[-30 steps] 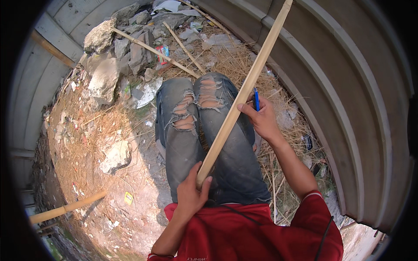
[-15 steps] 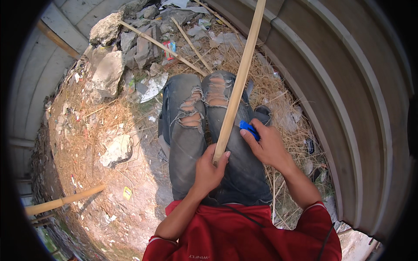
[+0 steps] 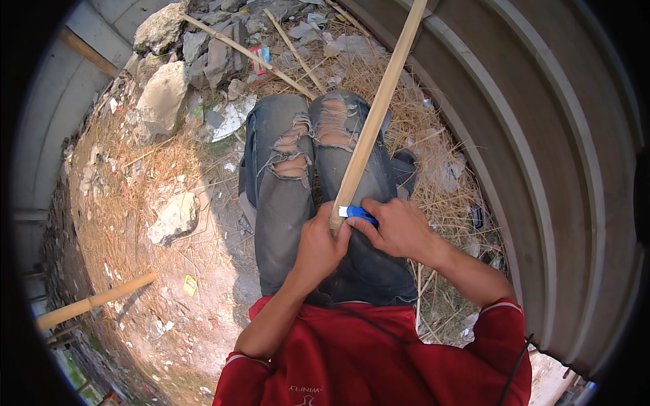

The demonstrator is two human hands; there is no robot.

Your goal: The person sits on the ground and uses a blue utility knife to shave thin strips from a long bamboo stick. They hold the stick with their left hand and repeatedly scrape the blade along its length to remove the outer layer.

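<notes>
A person in a red shirt (image 3: 386,358) bends over ripped, dusty jeans (image 3: 288,216), knees side by side, on the feed I follow from a distance. The left hand (image 3: 318,240) is curled closed around the near end of a long bamboo strip (image 3: 378,122), which slants over the right thigh toward the far side. Just to its right, the right hand (image 3: 401,227) is wrapped around a blue cutter (image 3: 363,216); the tool's pale tip lies over the strip just beyond the left thumb, though from my angle I cannot quite tell whether its edge bites in.

To the left, a yellow packet (image 3: 190,284) lies on sunlit ground (image 3: 217,331) near the end of a bamboo pole (image 3: 101,300); farther off sits a pale rock (image 3: 175,218). Dry straw (image 3: 433,162) spreads at right, beside a ribbed wall (image 3: 542,169). Beyond the knees, I see two thin sticks (image 3: 233,45) converging near a red-and-blue wrapper (image 3: 257,61), with broken stones (image 3: 162,98) heaped at far left.
</notes>
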